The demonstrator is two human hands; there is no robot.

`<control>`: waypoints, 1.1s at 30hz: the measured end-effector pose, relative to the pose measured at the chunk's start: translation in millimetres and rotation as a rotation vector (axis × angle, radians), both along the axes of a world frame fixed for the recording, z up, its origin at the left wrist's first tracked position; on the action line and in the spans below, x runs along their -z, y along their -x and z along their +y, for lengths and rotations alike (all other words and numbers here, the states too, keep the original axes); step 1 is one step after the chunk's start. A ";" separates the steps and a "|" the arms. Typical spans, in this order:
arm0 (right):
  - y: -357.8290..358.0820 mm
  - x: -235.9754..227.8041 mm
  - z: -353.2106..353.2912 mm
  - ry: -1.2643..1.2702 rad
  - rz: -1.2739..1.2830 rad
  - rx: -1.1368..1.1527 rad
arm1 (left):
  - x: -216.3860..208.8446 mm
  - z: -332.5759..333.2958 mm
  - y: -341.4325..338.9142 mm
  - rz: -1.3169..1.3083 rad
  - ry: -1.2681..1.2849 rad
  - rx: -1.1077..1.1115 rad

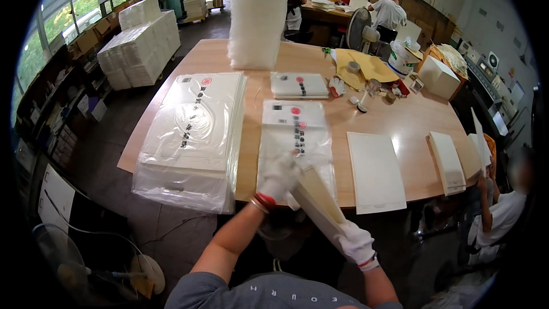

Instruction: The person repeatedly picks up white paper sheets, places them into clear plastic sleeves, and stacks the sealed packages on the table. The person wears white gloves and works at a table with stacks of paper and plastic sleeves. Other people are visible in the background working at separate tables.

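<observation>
Tilted in front of my body is a stack of cream paper boards (320, 209), its long edge toward me. My right hand (356, 242), in a white glove, grips its lower end. My left hand (280, 176), also gloved, is blurred by motion at the upper end of the stack, over the near part of a clear plastic bag with dark print and a red mark (274, 137). Whether its fingers hold the bag or the boards cannot be made out. The bag lies flat on the table.
On the table (337, 117), a large pile of bagged boards (191, 120) stands left, a smaller bag pile (299, 87) behind. A white board stack (376, 171) and a narrower one (446, 163) lie right. A tall white stack (257, 17) rises behind; a seated person (497, 212) holds sheets at right.
</observation>
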State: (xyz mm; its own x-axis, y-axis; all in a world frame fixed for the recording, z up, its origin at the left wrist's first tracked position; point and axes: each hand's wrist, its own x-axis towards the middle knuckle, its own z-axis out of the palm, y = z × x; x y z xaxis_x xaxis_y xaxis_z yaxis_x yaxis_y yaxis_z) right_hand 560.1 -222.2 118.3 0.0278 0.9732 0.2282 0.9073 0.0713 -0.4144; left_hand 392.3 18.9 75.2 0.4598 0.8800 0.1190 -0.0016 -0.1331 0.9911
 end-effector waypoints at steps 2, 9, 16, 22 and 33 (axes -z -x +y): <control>1.3 13.0 11.3 0.135 -0.088 0.085 | -36.1 -58.3 -18.2 0.219 -0.820 -0.068; -8.0 78.4 56.0 0.132 0.118 0.258 | -4.7 -87.0 -28.7 0.390 -0.796 0.163; -8.8 93.5 143.1 0.114 0.104 0.568 | 109.4 -15.6 18.9 0.923 -1.480 -0.037; -39.6 96.4 153.4 0.459 -0.004 0.463 | 84.4 13.9 54.9 0.471 -0.132 -0.179; 22.8 71.1 -22.5 0.298 0.246 0.236 | 46.3 -154.8 128.7 0.549 -0.106 -0.046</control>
